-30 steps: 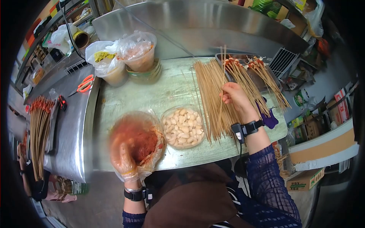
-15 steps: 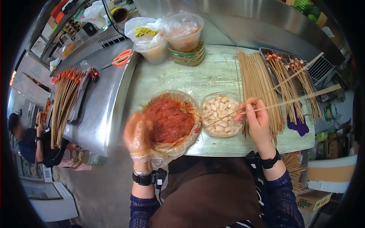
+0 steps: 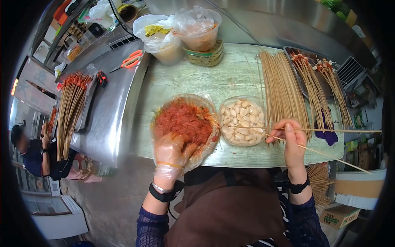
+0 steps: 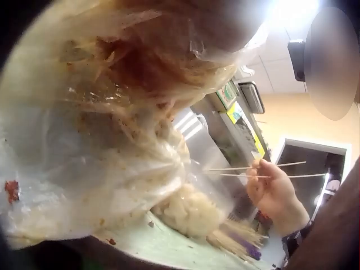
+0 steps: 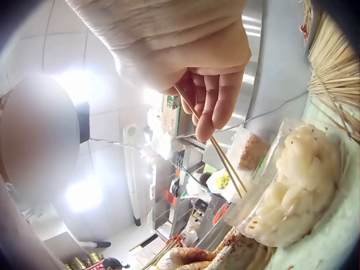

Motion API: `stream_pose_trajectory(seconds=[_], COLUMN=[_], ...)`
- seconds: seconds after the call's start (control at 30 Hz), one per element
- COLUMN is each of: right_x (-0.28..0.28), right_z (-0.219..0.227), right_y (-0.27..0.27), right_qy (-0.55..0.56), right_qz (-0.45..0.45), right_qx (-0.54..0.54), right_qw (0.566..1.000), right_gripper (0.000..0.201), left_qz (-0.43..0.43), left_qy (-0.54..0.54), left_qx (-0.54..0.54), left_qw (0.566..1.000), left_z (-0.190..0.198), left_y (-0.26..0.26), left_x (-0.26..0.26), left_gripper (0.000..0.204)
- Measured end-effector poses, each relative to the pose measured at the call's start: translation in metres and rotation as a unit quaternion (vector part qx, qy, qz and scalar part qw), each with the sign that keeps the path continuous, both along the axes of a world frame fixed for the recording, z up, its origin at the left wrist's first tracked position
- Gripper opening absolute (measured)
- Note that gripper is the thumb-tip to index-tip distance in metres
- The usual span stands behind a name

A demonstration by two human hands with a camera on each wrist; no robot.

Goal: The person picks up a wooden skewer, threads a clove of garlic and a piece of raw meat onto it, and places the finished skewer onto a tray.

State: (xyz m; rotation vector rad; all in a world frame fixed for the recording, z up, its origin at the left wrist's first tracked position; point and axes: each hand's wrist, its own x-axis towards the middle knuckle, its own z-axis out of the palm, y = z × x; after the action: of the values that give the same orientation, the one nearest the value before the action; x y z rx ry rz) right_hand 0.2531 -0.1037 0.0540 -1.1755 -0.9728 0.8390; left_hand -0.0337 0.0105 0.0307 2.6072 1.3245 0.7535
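Observation:
My left hand wears a clear plastic glove with a band at the wrist. Its curled fingers dig into the red marinated meat, which hides the fingertips. A plastic-lined bowl holds this meat. In my right hand, bare, two bamboo skewers are pinched between thumb and fingers. The skewers' near ends reach over the clear tub of peeled garlic cloves, right beside the bowl. From the right wrist view, the skewers slant down from the fingers toward the garlic tub.
Loose bamboo skewers lie right of the garlic. Behind them a metal tray carries loaded skewers; a purple cloth lies below. Lidless tubs with bags stand at the back. Orange scissors and more loaded skewers occupy the left counter.
My right hand has brought two skewers from the loose pile leftward beside the garlic, then tilted their far ends down. My left hand rose to the bowl's edge and went back into the meat.

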Motion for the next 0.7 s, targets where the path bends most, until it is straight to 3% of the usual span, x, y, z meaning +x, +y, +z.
stream_pose_trajectory(seconds=[0.1,0.2,0.4,0.5,0.57,0.63,0.7], right_x=[-0.001,-0.002,-0.001,-0.001,-0.002,-0.003,-0.003], right_z=[-0.001,-0.003,-0.003,-0.001,-0.001,-0.001,-0.001], right_y=[-0.002,-0.005,-0.008,-0.008,-0.007,-0.007,-0.007], right_qy=[0.006,0.006,-0.001,-0.002,0.001,0.006,0.005], right_qz=[-0.011,-0.014,-0.017,-0.022,-0.025,-0.029,-0.030], right_qx=[0.008,0.006,0.012,0.012,0.010,0.007,0.005], right_qw=[1.000,1.000,1.000,1.000,1.000,1.000,1.000], right_gripper=[0.028,0.029,0.028,0.028,0.028,0.028,0.028], left_qz=[0.057,0.063,0.012,0.006,0.036,0.063,0.036], left_qy=[0.079,0.075,-0.091,-0.193,-0.320,-0.431,-0.510], left_qx=[0.000,0.011,-0.046,-0.171,-0.327,-0.466,-0.494], left_qw=[0.995,0.995,0.995,0.966,0.889,0.770,0.703], left_z=[0.004,0.001,-0.014,-0.009,-0.003,0.001,-0.003], left_y=[-0.005,-0.003,0.010,0.014,0.017,0.018,0.017], left_x=[0.014,0.018,0.003,-0.007,-0.014,-0.019,-0.020], left_gripper=[0.018,0.017,0.010,0.008,0.008,0.009,0.014])
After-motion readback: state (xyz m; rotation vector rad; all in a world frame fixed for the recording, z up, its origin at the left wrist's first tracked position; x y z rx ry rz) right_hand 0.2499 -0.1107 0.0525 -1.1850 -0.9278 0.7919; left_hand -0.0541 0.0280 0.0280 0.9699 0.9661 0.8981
